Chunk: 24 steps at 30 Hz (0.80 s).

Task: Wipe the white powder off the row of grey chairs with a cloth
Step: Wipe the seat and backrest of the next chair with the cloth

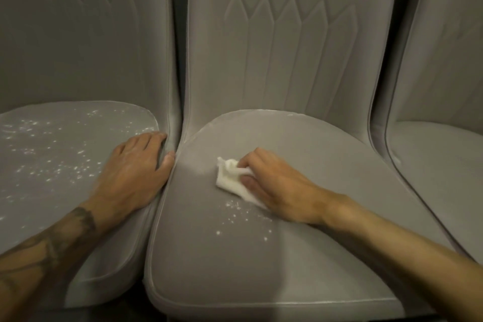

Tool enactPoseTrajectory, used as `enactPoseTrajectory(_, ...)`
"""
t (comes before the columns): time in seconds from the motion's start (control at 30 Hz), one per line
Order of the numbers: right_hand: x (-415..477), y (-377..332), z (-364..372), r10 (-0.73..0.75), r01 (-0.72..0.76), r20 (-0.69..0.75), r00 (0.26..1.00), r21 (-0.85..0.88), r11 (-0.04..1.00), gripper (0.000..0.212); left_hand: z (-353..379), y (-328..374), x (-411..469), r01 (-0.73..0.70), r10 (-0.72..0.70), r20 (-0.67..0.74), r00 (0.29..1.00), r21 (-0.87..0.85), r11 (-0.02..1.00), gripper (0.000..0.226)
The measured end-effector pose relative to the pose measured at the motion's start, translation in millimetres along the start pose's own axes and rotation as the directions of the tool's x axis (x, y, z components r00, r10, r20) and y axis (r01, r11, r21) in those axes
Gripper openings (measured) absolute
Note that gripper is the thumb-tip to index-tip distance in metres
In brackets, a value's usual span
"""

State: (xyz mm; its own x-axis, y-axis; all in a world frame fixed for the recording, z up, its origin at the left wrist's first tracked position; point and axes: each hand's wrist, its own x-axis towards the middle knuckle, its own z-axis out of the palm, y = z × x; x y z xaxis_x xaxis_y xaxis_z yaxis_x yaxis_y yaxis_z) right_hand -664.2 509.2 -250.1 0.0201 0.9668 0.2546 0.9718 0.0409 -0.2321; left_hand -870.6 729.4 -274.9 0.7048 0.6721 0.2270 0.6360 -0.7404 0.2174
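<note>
Reaching in from the lower left with a bare left forearm [44, 251] carrying dark tattoo marks, too blurred for telling pattern from lettering. Laying the left hand [136, 172] open and flat, palm down, on the right edge of the left chair [52, 191], fingers straight and pointing toward the crease between seat and backrest, thumb touching the piped edge of the middle chair [235, 269].

Reaching in from the lower right with the right forearm [392, 238], also bare. Gripping a small crumpled white cloth [230, 180] in the right hand [274, 185], fingers curled over its top and thumb tucked against its near side, pressing it down onto the middle chair's seat, roughly at the seat's centre.

Noting white powder [240, 214] lying just on the camera side of the cloth, as scattered specks trailing toward the right wrist. Noting a faint pale haze on the seat left of the cloth and a thin whitish line along the seat's back rim. Finding far more of the powder sprinkled across the left chair's seat, beside and beyond the left hand.

Looking up at the middle chair's backrest [287, 47], stitched in tall pointed panels. Catching only part of the right chair [431, 165] at the frame's edge, just beside the middle one, in the same grey upholstery.
</note>
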Motion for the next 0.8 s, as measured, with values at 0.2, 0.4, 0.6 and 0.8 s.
enactPoseTrajectory(0.2, -13.0, 40.9, -4.3, 0.393, -0.412, -0.147, 0.907, -0.135, 0.901, 0.034, 0.9, -0.8, -0.7, 0.002, -0.002, 0.008, 1.000, -0.002, 1.000, 0.067)
enactPoseTrajectory(0.4, -24.3, -39.5, 3.2, 0.164, -0.165, -0.049, 0.985, -0.024, 0.986, 0.028, 1.9, -1.7, 1.7, 0.006, -0.006, 0.020, 1.000, 0.008, 1.000, 0.063)
enactPoseTrajectory(0.6, -35.7, -14.3, 3.3, 0.373, -0.398, -0.173, 0.912, -0.148, 0.905, 0.020, 1.2, -2.6, 0.4, 0.001, -0.001, 0.016, 1.000, 0.004, 1.000, 0.065)
enactPoseTrajectory(0.8, -37.8, -63.2, 3.8, 0.168, -0.179, -0.108, 0.980, -0.097, 0.979, 0.040, 0.5, -0.8, 1.2, -0.004, 0.004, 0.015, 1.000, 0.001, 1.000, 0.067)
